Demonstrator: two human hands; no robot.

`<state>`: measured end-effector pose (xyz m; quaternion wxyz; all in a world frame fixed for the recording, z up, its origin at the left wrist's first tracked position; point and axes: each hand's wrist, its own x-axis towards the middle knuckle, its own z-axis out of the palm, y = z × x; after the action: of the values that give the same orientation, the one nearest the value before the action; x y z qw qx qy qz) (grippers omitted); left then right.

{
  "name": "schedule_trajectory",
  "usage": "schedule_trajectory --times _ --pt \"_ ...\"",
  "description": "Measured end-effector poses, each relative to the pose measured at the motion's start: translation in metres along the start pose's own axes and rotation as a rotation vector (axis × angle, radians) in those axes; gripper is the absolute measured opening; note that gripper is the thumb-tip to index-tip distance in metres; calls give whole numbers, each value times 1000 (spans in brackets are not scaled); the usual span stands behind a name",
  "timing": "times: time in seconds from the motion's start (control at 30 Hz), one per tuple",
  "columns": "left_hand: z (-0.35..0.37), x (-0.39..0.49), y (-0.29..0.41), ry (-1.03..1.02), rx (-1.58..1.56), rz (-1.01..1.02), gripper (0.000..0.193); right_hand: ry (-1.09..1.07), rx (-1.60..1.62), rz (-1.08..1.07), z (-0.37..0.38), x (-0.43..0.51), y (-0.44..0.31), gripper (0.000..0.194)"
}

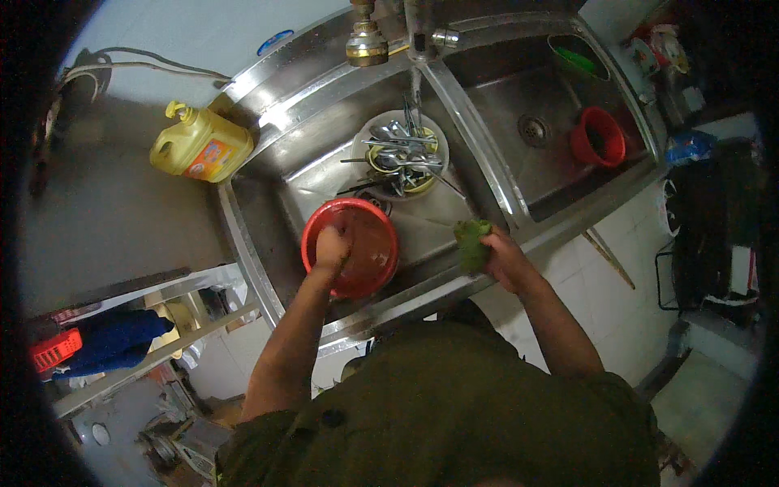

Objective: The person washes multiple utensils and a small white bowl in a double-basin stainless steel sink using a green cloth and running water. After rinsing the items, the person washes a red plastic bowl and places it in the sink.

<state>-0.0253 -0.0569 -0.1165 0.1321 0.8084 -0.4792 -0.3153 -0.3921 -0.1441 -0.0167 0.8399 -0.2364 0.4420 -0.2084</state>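
Observation:
My left hand (333,246) reaches down into a red plastic basin (394,246) that holds water; its fingers are partly hidden, and whether they grip anything cannot be told. In my right hand (500,255) is a green scouring pad (472,246), held over the front edge of the left sink bowl. Behind the basin, a pale round bowl (360,146) stands in the sink, with yellowish containers and many spoons and other metal cutlery (401,149) piled in it. Water runs from the tap (420,42) onto the cutlery.
A yellow pump jug of dish soap (207,146) stands on the left counter. The right sink bowl (499,115) holds a red plastic container (597,137) near its right wall, and a green item (575,59) lies at its back corner. A brass valve (367,45) hangs above the sink's back edge.

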Motion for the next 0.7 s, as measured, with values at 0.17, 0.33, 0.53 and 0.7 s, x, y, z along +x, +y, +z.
schedule_trajectory --times 0.17,0.33,0.53,0.7 --pt "58 -3 -79 -330 236 32 42 37 -177 -79 2 -7 8 34" --pt "110 -24 -81 -231 -1117 -774 54 127 -516 -164 10 -14 14 37" --pt "158 -9 -124 -291 -1707 -885 50 149 -658 -122 10 -19 31 37" --pt "181 30 -138 -235 -2877 -1051 45 286 -795 -188 12 -22 39 41"
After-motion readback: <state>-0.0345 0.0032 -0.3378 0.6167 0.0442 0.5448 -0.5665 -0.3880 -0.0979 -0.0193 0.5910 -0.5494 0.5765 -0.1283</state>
